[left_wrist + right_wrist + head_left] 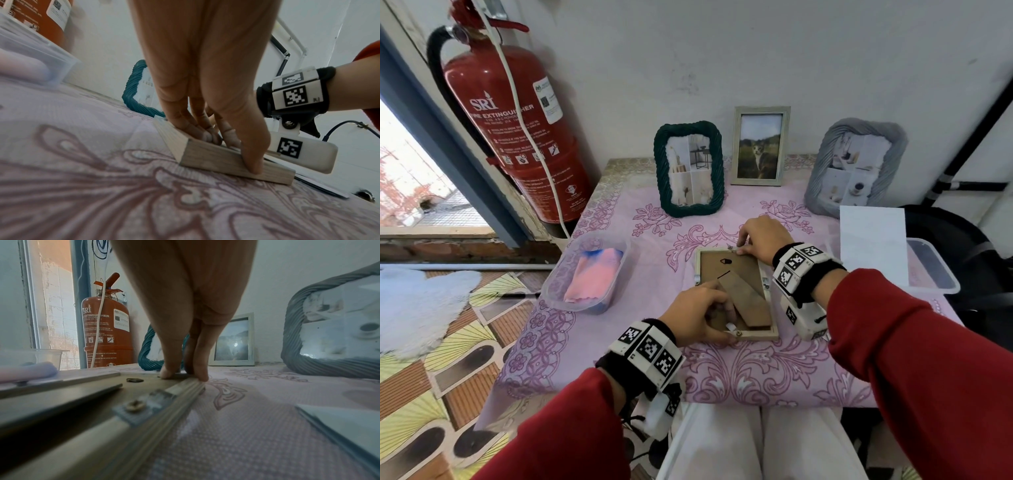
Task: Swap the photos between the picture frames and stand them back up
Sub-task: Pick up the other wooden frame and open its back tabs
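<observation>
Both hands (697,313) (763,236) hide the face-down frame's (738,294) corners (photo unseen).

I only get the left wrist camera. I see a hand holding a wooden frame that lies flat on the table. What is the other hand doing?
Observer: The right hand pinches the far edge of the wooden frame, beside a small metal tab.
Operator: Is the picture side facing up?
Observer: No. The frame lies face down, with its brown backing board and folded stand on top.
Operator: I see a bit of a green frame. Are there more?
Observer: Yes, two more stand at the back: a pale frame with a cat photo and a grey rope frame.
</observation>
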Demonstrator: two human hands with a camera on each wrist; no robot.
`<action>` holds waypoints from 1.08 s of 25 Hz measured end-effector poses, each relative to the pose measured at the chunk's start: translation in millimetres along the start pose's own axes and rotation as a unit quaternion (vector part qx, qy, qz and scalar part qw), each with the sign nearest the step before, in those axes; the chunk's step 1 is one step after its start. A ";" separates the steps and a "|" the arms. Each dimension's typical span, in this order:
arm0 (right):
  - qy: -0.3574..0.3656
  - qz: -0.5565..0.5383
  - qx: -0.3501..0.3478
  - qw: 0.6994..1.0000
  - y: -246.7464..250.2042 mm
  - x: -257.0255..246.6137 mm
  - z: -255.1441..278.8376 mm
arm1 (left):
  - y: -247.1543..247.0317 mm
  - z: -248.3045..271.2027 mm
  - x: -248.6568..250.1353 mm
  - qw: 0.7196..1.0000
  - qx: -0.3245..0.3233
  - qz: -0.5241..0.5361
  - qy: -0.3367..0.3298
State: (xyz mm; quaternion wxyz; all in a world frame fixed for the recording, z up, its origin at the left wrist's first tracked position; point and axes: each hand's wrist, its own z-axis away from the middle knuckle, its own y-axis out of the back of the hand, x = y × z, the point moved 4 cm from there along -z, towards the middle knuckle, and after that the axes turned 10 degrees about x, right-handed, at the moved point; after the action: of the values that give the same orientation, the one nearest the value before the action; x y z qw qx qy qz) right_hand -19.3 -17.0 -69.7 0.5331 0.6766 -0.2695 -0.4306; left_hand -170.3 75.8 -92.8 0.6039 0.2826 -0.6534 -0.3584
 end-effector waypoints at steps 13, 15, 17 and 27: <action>-0.002 0.007 -0.014 1.000 -0.6 0.1 -3.4 | -7.5 1.1 -1.6 1.000 0.017 0.007 0.005; 0.002 0.015 -0.017 1.000 -0.8 -0.6 -4.3 | -6.9 1.5 -0.9 1.000 0.010 0.013 0.001; 0.002 0.012 -0.020 1.000 -0.1 -0.8 -5.4 | -5.3 2.1 0.1 1.000 0.004 0.019 -0.002; -0.002 0.015 0.004 1.000 -0.4 -0.7 -4.7 | -1.6 6.9 3.0 0.999 0.006 0.039 -0.017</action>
State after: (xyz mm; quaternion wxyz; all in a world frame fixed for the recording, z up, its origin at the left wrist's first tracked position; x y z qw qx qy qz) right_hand -15.5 -14.1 -69.7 0.5358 0.6738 -0.2827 -0.4231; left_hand -177.6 73.3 -92.4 0.6046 0.2549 -0.6760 -0.3354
